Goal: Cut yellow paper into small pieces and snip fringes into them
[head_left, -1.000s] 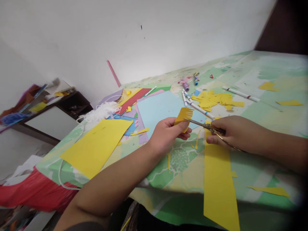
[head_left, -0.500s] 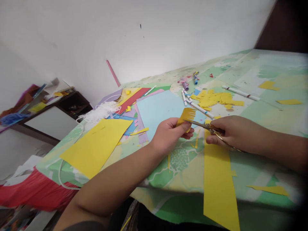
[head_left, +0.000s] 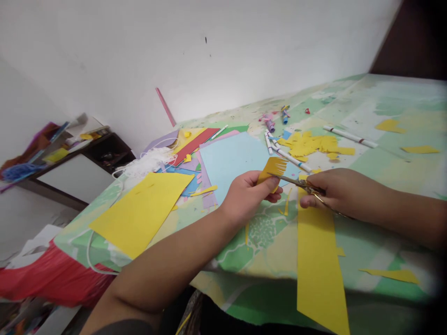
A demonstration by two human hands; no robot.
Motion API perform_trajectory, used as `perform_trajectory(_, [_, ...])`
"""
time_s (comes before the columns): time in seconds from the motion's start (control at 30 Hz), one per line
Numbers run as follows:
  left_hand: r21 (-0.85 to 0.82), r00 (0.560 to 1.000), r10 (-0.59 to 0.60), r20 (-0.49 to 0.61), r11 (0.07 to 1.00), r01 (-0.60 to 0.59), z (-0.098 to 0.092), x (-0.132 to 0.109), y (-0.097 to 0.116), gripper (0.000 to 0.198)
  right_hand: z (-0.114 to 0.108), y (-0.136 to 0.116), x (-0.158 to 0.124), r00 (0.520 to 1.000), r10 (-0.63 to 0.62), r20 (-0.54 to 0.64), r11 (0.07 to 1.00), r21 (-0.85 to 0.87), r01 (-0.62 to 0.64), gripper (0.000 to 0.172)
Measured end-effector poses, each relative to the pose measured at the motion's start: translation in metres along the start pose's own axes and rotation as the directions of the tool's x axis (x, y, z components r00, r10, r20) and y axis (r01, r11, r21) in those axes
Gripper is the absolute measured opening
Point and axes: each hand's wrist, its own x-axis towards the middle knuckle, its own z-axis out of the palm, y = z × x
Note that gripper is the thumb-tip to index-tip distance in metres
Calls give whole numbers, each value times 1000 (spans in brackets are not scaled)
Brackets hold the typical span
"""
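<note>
Pinch the small fringed yellow piece by its lower corner in the left hand, raised just above the desk in front of the light blue sheet. With the right hand curled shut around the handles of the scissors, blade tips at the fringe's right edge, make short snips parallel to the existing cuts. Stop well short of the pinching thumb and stay clear of the long yellow strip below.

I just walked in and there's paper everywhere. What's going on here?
A person's left hand pinches a small yellow paper piece with a fringed edge, while the right hand holds scissors whose blades meet that fringe. A long yellow strip lies under the right hand, and yellow scraps and markers lie farther back.
</note>
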Motion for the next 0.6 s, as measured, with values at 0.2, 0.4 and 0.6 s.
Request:
perform_trajectory(0.2, [-34,1000,-21,23,999,21,-1,1,0,18,1,0,0,1000,11,-21,1000,-10,-11,39])
perform_trajectory(0.4, [-75,998,-59,32,995,61,-1,0,1,14,3,3,1,999,41,-21,999,-21,-41,43])
perform_trajectory(0.6, [-101,998,-63,11,993,64,-1,0,2,16,8,11,3,1000,13,-24,1000,-12,-14,49])
